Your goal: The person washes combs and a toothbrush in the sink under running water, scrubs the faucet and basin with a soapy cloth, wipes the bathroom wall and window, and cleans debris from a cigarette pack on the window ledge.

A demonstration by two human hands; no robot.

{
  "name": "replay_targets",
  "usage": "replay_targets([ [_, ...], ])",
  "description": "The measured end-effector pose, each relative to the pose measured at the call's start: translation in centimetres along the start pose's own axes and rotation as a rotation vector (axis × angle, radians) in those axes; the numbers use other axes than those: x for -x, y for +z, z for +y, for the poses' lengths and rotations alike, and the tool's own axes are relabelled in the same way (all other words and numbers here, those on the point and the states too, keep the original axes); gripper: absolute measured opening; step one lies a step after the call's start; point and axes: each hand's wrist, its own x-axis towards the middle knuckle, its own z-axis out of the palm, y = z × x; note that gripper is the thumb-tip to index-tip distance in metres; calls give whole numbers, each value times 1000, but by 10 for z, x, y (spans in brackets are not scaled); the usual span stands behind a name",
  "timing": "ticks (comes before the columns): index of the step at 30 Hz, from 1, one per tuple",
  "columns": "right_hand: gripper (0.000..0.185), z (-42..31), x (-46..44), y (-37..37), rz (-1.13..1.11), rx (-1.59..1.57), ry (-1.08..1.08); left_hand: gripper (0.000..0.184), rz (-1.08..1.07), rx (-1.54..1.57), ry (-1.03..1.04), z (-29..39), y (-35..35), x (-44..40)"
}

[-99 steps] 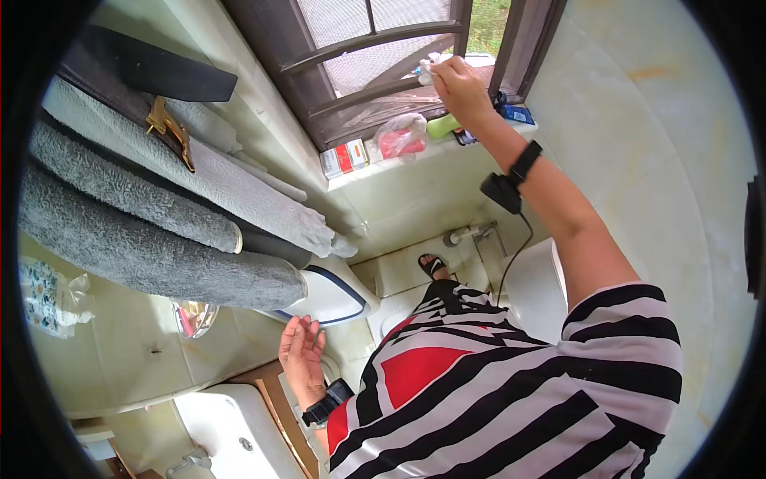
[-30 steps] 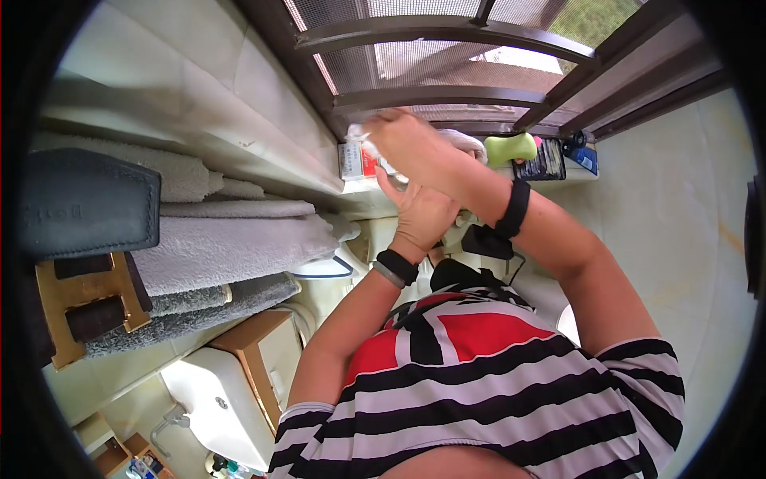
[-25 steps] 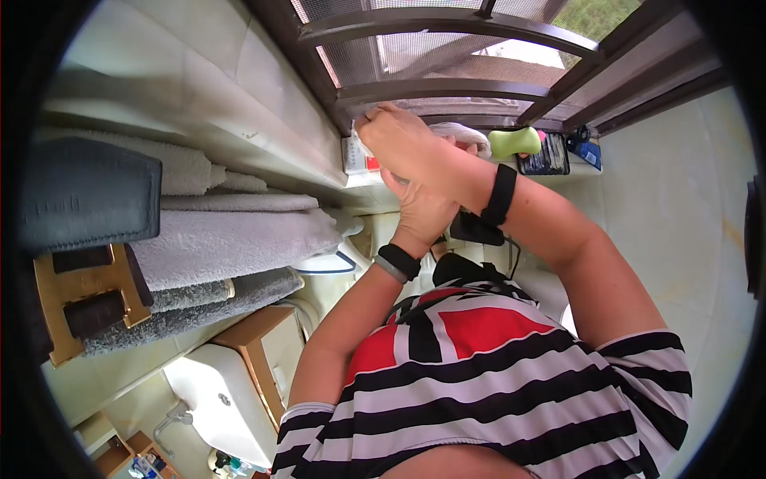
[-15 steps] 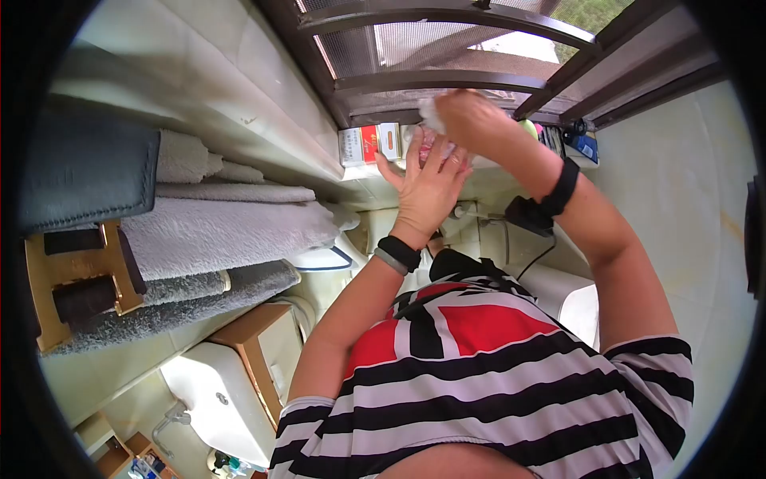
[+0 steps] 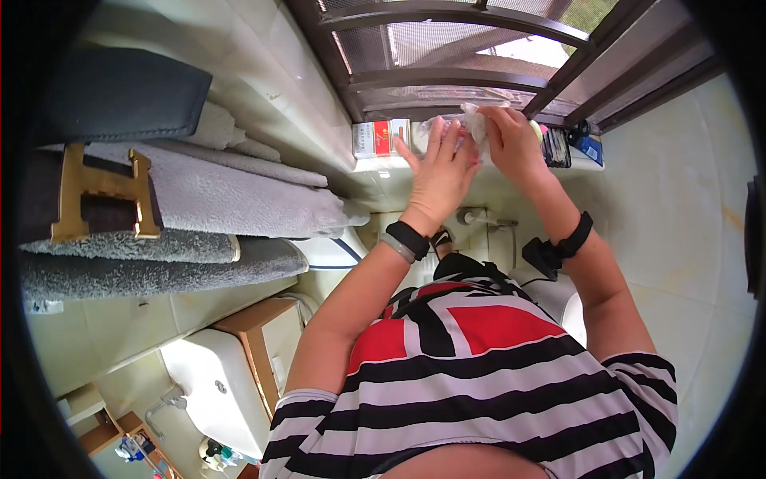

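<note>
My right hand (image 5: 511, 142) pinches a crumpled white tissue (image 5: 476, 128) just above the window ledge (image 5: 387, 164). To its left, my left hand (image 5: 441, 177) is spread over a clear plastic bag with something pink inside (image 5: 458, 142), its fingers against the bag. A red and white box (image 5: 383, 139) sits on the ledge left of my left hand. Right of my right hand are a black-wrapped pack (image 5: 556, 148) and a blue packet (image 5: 589, 148). The green item between them and my hand is mostly hidden.
The brown window frame (image 5: 455, 78) with its screen rises behind the ledge. Grey towels (image 5: 215, 190) and a belt with a gold buckle (image 5: 104, 194) hang at the left. A white sink (image 5: 215, 391) is at the lower left, a tap (image 5: 479, 216) below the ledge.
My right hand has moved from the window down to the ledge's left end, then rightward with the tissue. My left hand has come up from low at the left onto the bag.
</note>
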Motion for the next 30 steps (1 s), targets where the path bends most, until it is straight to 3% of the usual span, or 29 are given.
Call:
replay_targets([
  [12,20,20,-1,6,3,-47,21,47,-7,105,84,4,3,-1],
  [20,22,24,-2,13,20,-28,-45,47,3,143,146,7,-35,17],
  [22,23,24,-1,13,-1,3,-19,56,-66,37,-58,-1,-58,22],
  [23,23,20,-1,11,2,0,-19,56,-67,34,-56,-11,-63,21],
  [25,25,8,1,2,65,72,-82,70,128,-65,-162,-31,-69,17],
  [30,33,-31,-6,-2,110,58,-328,74,-53,-111,-166,-47,-67,9],
])
